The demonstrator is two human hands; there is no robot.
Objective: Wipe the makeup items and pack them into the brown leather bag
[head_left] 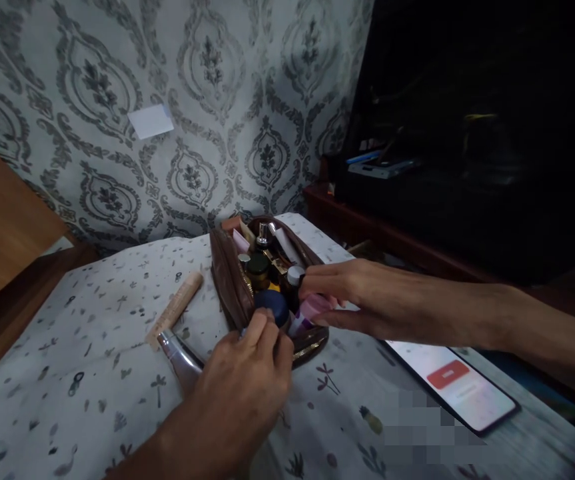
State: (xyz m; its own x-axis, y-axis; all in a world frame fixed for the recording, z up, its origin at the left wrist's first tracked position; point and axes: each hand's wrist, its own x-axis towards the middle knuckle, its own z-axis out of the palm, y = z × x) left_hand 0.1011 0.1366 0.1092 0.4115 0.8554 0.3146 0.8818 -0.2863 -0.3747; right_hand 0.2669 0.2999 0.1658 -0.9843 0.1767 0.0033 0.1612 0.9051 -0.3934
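A brown zippered cosmetic bag (pixel 224 280) stands unzipped on the table, packed with several small bottles, jars and tubes. My left hand (pixel 250 370) is closed at the bag's near rim, its fingertips beside a jar with a dark blue lid (pixel 272 305). Its fingers hide that part of the rim. From the right, my right hand (pixel 340 290) reaches into the bag, thumb and fingers around a small bottle with a pink cap (pixel 314 307). Just above those fingers is a dark bottle with a white cap (pixel 295 275). A green-lidded jar (pixel 258 268) sits deeper inside.
Left of the bag lie a beige tube (pixel 180 303) and a silver-capped tube (pixel 181 353), partly behind my left hand. A lit phone (pixel 460 387) lies under my right forearm. Behind are a patterned wall (pixel 207 120) and a dark screen (pixel 492 133).
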